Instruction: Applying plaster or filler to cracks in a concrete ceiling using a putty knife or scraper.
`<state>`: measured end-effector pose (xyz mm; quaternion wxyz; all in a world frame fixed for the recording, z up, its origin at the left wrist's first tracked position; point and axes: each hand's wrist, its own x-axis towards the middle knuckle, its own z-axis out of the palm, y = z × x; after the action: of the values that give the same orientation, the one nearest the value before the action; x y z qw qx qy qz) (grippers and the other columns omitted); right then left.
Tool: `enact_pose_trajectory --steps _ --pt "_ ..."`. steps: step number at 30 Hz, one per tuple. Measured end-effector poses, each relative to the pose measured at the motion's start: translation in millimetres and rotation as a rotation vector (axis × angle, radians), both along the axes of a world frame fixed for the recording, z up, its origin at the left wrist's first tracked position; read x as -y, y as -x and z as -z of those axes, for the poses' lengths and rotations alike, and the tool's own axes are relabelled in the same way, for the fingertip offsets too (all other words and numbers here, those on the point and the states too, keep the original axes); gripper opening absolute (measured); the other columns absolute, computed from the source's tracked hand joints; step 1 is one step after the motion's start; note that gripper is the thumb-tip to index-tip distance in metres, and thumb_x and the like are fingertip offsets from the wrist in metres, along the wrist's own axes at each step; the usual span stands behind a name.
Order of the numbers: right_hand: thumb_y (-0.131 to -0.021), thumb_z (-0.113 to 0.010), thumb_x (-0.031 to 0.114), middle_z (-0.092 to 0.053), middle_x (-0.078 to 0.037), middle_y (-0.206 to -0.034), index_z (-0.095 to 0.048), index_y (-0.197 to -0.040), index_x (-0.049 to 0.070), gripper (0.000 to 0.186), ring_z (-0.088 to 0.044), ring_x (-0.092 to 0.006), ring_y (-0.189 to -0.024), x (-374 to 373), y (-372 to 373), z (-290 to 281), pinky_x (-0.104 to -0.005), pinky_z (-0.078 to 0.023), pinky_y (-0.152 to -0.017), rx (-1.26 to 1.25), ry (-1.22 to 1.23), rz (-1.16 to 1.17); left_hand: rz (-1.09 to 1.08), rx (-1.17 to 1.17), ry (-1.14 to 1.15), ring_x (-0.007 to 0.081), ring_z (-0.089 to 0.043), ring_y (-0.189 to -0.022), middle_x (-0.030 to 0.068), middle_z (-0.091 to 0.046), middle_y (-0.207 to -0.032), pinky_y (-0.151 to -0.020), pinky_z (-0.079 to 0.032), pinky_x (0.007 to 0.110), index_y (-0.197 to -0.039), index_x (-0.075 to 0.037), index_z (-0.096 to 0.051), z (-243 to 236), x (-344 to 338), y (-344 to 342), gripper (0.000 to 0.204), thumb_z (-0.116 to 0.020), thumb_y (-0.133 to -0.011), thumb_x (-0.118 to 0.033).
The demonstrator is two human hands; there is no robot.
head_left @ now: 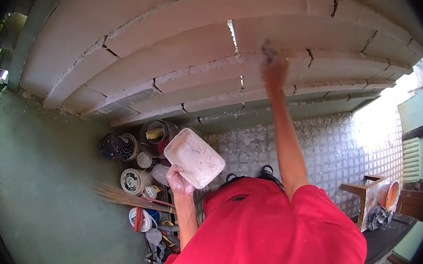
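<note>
My left hand [180, 180] grips a white rectangular tub [195, 156] by its near corner; the tub's inside is smeared with whitish paste. Stretched up and forward, my right hand [274, 72] is at a pale ribbed surface [179, 43] of long slabs with cracked joints. Motion blurs this hand. A small greyish thing [267, 50] shows at its fingertips, but its kind is not clear. Light comes through a narrow gap [233, 36] between slabs, left of the right hand.
Left of me, buckets [134, 181], containers and a stick broom [128, 196] crowd against a green wall [57, 169]. A tiled floor [312, 136] lies below. At right stand a wooden frame [364, 193] and an orange-rimmed bucket [390, 195].
</note>
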<state>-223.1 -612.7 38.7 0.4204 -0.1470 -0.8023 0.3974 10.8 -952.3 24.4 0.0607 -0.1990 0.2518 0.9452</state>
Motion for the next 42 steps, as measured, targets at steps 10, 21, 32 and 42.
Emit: enact_pose_trajectory --steps 10,21,32,42 --pt "-0.075 -0.064 0.016 -0.066 -0.022 -0.085 -0.069 -0.097 0.001 0.027 -0.063 -0.0412 -0.085 33 4 -22 -0.0485 -0.049 -0.075 0.182 -0.059 0.031 -0.072 -0.013 0.02 0.0378 -0.049 -0.122 0.0187 -0.053 -0.13 -0.106 -0.037 0.053 -0.131 0.002 -0.044 0 -6 -6 0.065 -0.046 -0.066 -0.004" --pt "-0.08 -0.065 0.012 -0.065 -0.013 -0.114 -0.062 -0.122 0.016 0.043 -0.062 -0.0357 -0.102 11 -19 -50 -0.0408 -0.052 -0.083 -0.077 -0.281 -0.283 0.073 0.001 0.0 0.0351 -0.054 -0.117 0.0182 -0.057 -0.124 -0.104 -0.041 0.049 -0.125 0.006 -0.048 9 -21 20 0.058 -0.046 -0.068 -0.004" --pt "-0.074 -0.068 0.006 -0.059 -0.003 -0.128 -0.06 -0.126 0.022 0.055 -0.052 -0.0309 -0.121 37 2 -68 -0.0468 -0.032 -0.107 -0.173 -0.583 0.085 0.053 -0.008 -0.024 0.0359 -0.05 -0.121 0.0193 -0.054 -0.129 -0.106 -0.038 0.049 -0.13 0.006 -0.043 8 12 -9 0.065 -0.045 -0.066 -0.004" --pt "-0.074 -0.07 0.011 -0.061 -0.004 -0.126 -0.062 -0.123 0.018 0.051 -0.051 -0.0308 -0.123 36 30 -3 -0.0472 -0.029 -0.108 -0.148 -0.652 0.062 0.034 -0.067 -0.003 0.0383 -0.048 -0.123 0.0198 -0.052 -0.132 -0.107 -0.037 0.053 -0.133 0.004 -0.042 5 55 -4 0.07 -0.046 -0.064 -0.005"
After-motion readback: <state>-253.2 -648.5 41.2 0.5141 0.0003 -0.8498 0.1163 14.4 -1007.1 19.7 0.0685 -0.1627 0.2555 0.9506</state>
